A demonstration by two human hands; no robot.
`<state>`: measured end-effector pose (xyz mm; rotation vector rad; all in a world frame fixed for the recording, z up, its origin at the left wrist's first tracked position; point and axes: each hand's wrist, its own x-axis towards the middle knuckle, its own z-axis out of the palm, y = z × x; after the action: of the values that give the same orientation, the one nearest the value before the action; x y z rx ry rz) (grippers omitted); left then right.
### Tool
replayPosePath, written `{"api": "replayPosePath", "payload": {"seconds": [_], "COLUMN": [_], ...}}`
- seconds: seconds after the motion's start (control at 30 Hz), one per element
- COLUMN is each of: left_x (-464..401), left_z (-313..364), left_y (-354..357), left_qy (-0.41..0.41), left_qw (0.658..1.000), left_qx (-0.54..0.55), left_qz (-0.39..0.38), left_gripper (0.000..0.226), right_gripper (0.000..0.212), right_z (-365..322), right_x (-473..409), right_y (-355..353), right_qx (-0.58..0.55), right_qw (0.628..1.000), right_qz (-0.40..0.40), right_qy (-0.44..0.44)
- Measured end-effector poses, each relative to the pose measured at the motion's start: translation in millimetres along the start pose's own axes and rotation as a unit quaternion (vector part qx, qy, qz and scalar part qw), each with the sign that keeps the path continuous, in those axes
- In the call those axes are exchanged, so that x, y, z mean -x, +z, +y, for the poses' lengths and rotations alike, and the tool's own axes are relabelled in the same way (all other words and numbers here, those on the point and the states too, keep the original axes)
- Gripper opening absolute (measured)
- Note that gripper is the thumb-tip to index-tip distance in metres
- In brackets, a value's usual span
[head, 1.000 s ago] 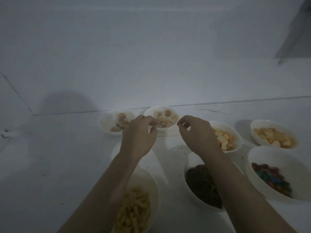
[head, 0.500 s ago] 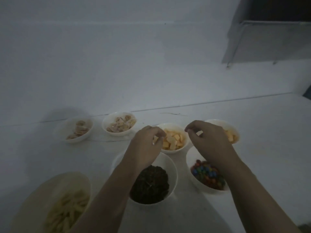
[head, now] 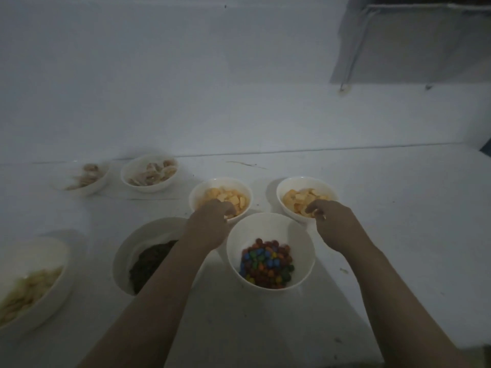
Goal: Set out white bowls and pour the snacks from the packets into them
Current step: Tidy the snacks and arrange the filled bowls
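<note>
On the counter (head: 372, 208), my hands are now reaching two orange-snack bowls (head: 220, 187), having moved right. My left grip (head: 210, 224) and right grip (head: 332, 221) are curling at the rims; whether they are holding anything, I cannot tell.

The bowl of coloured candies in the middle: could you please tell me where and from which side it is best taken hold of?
Take the bowl of coloured candies by its bare near rim, coming from the person's side, thumb over the lip and fingers under the wall. The rim flares wide and the candies sit low, leaving it free. The far rim is crowded by the left hand, the right hand and two bowls of orange snacks.
</note>
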<state>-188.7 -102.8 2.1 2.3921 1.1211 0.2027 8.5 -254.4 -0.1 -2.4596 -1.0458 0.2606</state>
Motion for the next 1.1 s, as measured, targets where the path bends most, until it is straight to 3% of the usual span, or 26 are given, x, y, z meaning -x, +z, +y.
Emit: {"api": "replayPosePath", "payload": {"seconds": [0.17,0.27,0.43,0.73,1.1], "left_x": [-10,-22,-50,-117,-161], "left_z": [0,-2,-3,-18,-16], "left_y": [5,11,15,20,24], "left_qy": [-0.018,-0.025,-0.051,-0.024,0.002], "left_qw": [0.998,0.997,0.994,0.995,0.995], "left_qx": [-0.062,-0.069,-0.088,-0.087,-0.074], "left_qz": [-0.019,-0.020,-0.034,0.047,0.070], "left_gripper": [0.028,0.024,0.016,0.021,0.026], "right_gripper": [0.019,0.012,0.019,0.015,0.019], "right_z": [22,27,29,17,3], "right_x": [-13,-22,-42,-114,-168], "right_y": [23,32,38,56,64], "right_qx": [-0.003,-0.019,-0.045,-0.045,-0.031], "right_qw": [0.999,1.000,0.997,0.994,0.996], "right_qz": [-0.043,-0.011,0.024,0.053,0.060], "right_qy": [-0.009,-0.021,-0.055,-0.085,-0.056]}}
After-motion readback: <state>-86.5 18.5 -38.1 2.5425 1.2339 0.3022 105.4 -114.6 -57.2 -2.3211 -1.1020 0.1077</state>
